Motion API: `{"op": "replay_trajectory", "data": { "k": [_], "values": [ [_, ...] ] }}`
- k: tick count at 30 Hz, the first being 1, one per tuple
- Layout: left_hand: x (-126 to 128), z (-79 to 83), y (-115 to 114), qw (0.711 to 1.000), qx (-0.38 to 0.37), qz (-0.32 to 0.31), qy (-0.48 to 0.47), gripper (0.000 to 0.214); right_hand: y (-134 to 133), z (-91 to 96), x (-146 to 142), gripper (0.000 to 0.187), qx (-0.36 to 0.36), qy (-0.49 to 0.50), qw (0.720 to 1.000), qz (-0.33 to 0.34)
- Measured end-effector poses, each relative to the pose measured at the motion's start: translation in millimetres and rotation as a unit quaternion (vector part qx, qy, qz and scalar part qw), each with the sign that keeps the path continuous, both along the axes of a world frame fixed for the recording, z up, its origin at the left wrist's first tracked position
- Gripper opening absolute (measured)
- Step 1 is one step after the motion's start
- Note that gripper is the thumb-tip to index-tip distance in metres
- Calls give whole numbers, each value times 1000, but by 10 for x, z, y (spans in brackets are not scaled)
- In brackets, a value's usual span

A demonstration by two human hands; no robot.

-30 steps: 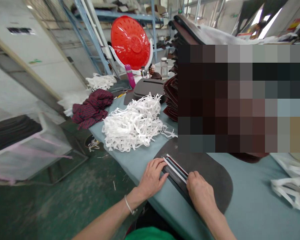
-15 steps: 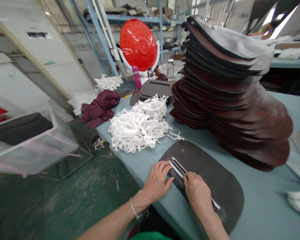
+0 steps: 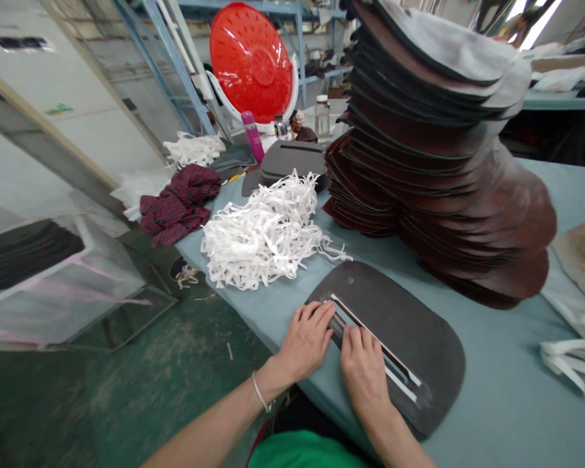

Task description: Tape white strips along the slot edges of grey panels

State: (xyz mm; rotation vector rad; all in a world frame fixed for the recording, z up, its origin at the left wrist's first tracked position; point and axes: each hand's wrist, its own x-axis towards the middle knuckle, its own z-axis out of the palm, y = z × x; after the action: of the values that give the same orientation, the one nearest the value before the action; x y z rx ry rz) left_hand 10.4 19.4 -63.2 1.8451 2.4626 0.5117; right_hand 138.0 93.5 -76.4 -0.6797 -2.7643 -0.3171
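A dark grey, round-cornered panel (image 3: 394,312) lies on the blue-green tabletop. A long slot cut in it has white strips (image 3: 400,383) along its edges, with reddish brown showing beside the far one. My left hand (image 3: 305,341) is closed on the panel's near side at the slot's left end, fingers bent over the edge. Beside it, my right hand (image 3: 364,370) presses curled fingers on the same near band, around the slot's middle. My hands hide part of the near strip. Behind the panel is a tangled heap of white strips (image 3: 260,244).
A tall leaning stack of dark brown panels (image 3: 448,195) rises behind the work. Further back are a striped cloth (image 3: 180,201), a purple bottle (image 3: 252,136) and a red basin (image 3: 253,65). A white bin (image 3: 112,279) stands left of the table; white straps (image 3: 575,364) lie at right.
My right hand has shifted left and toward me along the near edge, uncovering more of the slot and its strips. My left hand stays at the slot's left end. The view has tilted down.
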Motion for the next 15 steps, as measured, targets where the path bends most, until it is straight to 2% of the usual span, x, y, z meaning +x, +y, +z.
{"op": "replay_trajectory", "data": {
  "k": [5, 8, 11, 15],
  "values": [
    [25, -6, -5, 1000, -2, -2, 11, 47, 39, -133, 833, 35, 29, -5, 999, 31],
    [30, -22, -9, 1000, 2, -2, 17, 48, 71, -156, 1186, 35, 18, -9, 999, 49],
    [33, -44, -7, 1000, 15, -8, 18, 47, 95, -111, 1239, 32, -20, -4, 999, 35],
    [30, -54, -7, 999, 27, -14, 10, 49, 111, -24, 938, 27, -74, -3, 997, -9]
  ]
}}
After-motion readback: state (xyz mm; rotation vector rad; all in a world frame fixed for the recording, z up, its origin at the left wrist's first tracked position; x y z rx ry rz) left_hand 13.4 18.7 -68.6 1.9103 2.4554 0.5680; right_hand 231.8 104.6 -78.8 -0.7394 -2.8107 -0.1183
